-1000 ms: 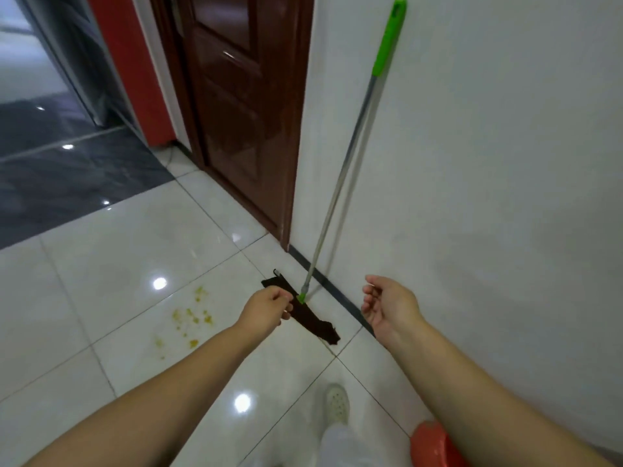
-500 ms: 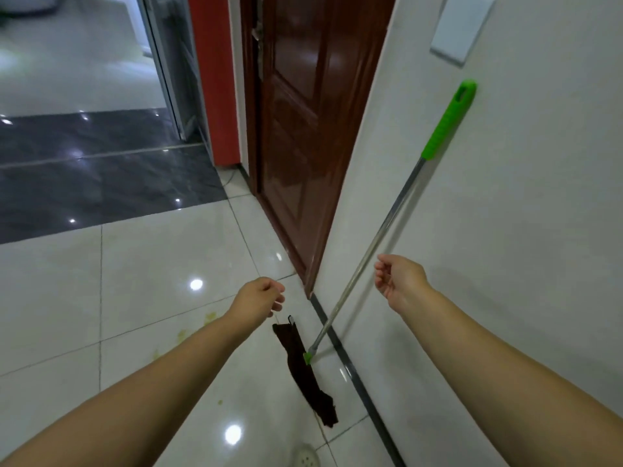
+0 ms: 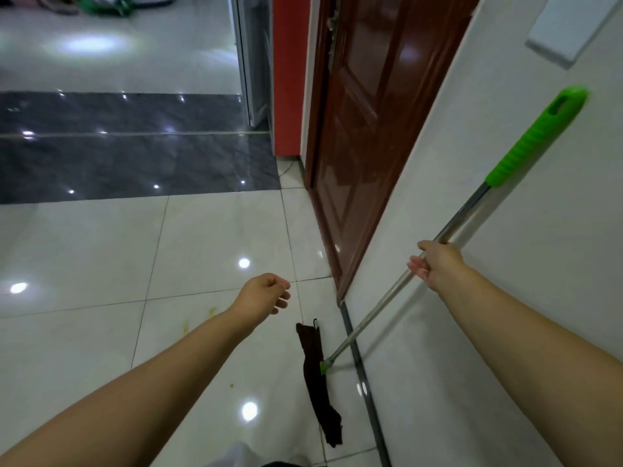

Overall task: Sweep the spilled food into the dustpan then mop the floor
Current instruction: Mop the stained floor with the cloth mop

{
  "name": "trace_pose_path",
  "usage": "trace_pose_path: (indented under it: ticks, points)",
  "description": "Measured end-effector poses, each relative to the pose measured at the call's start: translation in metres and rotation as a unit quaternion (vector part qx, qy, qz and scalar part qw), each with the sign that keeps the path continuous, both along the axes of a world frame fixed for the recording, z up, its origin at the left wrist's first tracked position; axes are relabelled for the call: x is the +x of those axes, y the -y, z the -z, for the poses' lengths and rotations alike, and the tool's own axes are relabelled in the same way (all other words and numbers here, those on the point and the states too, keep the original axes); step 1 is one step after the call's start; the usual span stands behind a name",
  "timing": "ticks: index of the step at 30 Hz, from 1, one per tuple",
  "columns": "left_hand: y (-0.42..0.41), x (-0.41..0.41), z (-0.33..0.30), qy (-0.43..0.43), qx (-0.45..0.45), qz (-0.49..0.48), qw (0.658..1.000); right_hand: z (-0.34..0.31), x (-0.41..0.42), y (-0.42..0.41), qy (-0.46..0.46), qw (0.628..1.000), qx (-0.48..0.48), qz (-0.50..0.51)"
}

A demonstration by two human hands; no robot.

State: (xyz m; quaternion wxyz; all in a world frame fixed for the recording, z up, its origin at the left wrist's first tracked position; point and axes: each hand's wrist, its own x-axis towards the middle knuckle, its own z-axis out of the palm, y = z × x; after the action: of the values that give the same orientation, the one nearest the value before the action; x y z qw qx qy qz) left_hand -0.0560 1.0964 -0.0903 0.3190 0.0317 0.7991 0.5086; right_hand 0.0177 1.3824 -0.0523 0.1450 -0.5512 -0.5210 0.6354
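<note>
A mop leans against the white wall on the right: a green grip (image 3: 536, 139) at the top, a steel pole (image 3: 377, 313), and a dark brown cloth head (image 3: 315, 375) lying on the white tiles. My right hand (image 3: 436, 264) is on the pole below the green grip, thumb over it and fingers curling under it. My left hand (image 3: 264, 293) hovers over the floor left of the mop head, loosely curled and holding nothing. Small yellow-green food flecks (image 3: 211, 311) lie on the tile beside my left forearm. No dustpan is in view.
A dark red wooden door (image 3: 364, 129) stands shut just beyond the mop. A dark skirting strip (image 3: 365, 389) runs along the wall's foot. A grey tile band (image 3: 118, 156) crosses the floor farther ahead. A white plate (image 3: 566, 28) is mounted high on the wall.
My view has risen and moved closer to the wall. My right hand has moved up and right from open air onto the mop pole. The left hand stayed low and curled.
</note>
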Motion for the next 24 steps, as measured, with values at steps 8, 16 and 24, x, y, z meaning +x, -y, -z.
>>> trace_pose_path:
  ticks: [8,16,24]
  points:
    - [0.048,-0.006,0.016,0.028,-0.017,-0.072,0.997,0.012,-0.014,0.01,0.044,0.986,0.13,-0.098]
    - [0.096,-0.001,0.029,0.061,-0.015,-0.122,0.99,0.011,-0.051,0.058,0.065,0.942,0.27,-0.189]
    - [0.177,0.004,0.04,0.095,0.001,-0.159,0.983,-0.015,-0.093,0.141,0.043,0.922,0.281,-0.262]
